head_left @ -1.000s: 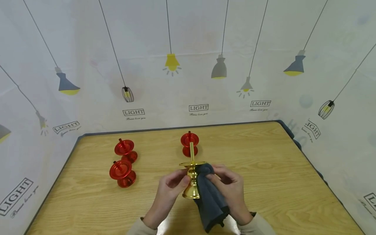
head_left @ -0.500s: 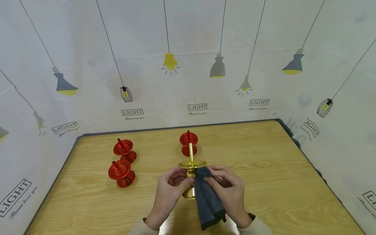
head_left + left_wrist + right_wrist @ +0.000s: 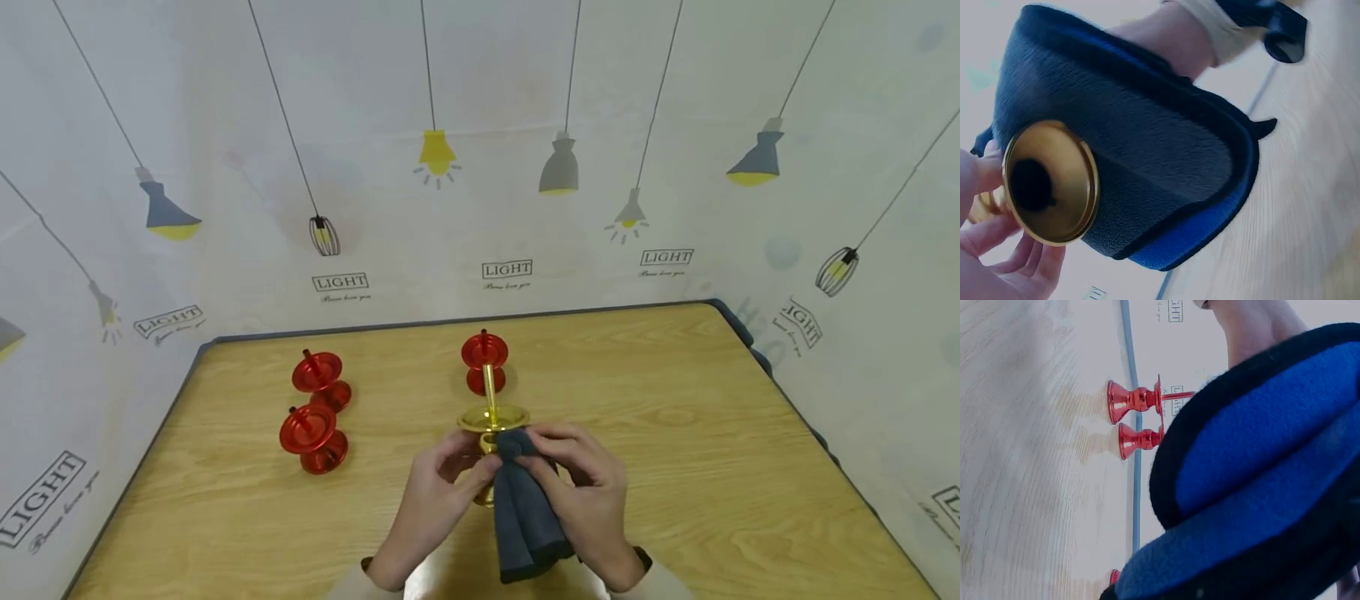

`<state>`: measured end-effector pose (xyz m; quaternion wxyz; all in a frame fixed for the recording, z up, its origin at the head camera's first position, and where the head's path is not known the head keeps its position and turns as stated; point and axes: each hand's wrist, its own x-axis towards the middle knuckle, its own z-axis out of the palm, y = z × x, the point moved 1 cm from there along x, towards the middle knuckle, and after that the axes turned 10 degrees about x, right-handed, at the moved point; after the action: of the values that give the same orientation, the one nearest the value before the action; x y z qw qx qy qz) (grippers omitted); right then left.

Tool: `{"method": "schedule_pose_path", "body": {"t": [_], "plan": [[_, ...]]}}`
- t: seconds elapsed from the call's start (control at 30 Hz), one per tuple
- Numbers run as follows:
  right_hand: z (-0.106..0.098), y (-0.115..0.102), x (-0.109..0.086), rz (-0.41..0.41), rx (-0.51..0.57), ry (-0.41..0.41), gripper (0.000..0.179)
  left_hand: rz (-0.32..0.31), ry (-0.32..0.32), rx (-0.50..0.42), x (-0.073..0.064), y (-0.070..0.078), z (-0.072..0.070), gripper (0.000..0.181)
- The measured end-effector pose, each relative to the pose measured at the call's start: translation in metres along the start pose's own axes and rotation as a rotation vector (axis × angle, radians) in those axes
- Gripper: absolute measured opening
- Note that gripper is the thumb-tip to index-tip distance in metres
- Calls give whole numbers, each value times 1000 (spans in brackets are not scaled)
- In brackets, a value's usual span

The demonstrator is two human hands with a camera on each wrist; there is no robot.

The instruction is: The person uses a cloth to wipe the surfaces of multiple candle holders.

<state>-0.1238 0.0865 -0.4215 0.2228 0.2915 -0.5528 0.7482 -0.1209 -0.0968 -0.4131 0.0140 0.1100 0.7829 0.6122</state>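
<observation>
In the head view a shiny gold candle holder [image 3: 491, 417], with a tall spike above a round dish, is held upright over the table's near side. My left hand [image 3: 438, 496] grips its stem from the left. A dark blue-grey cloth [image 3: 528, 521] is pinched in my right hand [image 3: 588, 492] and pressed against the stem just under the dish. The cloth hangs down and covers much of the foot. From the left wrist the hollow underside of the gold base [image 3: 1054, 181] shows, with the cloth behind it. Folded cloth [image 3: 1260, 450] fills much of the right wrist view.
Two red candle holders [image 3: 315, 372] [image 3: 307, 431] stand close together on the left of the wooden table [image 3: 712, 433]. A third red candle holder [image 3: 484, 350] stands at the back, just beyond the gold one. A lamp-patterned backdrop [image 3: 480, 217] encloses the table.
My right hand has shifted the cloth slightly leftward around the stem, hiding more of the gold foot. The gold dish has tipped so more of its top shows. The red holders stay put.
</observation>
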Motion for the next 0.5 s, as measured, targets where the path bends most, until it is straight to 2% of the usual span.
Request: {"method": "schedule_pose_path", "body": {"t": [0.07, 0.13, 0.27, 0.33, 0.4, 0.5], "plan": [[0, -2, 0, 11, 5, -1, 34, -16, -21, -32, 0, -1, -2, 38], [-1, -2, 0, 64, 25, 1, 32, -21, -47, -75, 1, -5, -5, 40], [-5, 0, 3, 257, 28, 73, 23, 51, -77, -133, 3, -14, -9, 42], [-11, 1, 6, 329, 8, 133, 23, 94, -61, -144, 6, -16, -7, 42], [-19, 1, 10, 368, -3, 204, 24, 131, -19, -132, 12, -22, -4, 41], [-34, -5, 14, 363, -24, 280, 24, 112, 72, -114, 23, -35, 2, 49]]}}
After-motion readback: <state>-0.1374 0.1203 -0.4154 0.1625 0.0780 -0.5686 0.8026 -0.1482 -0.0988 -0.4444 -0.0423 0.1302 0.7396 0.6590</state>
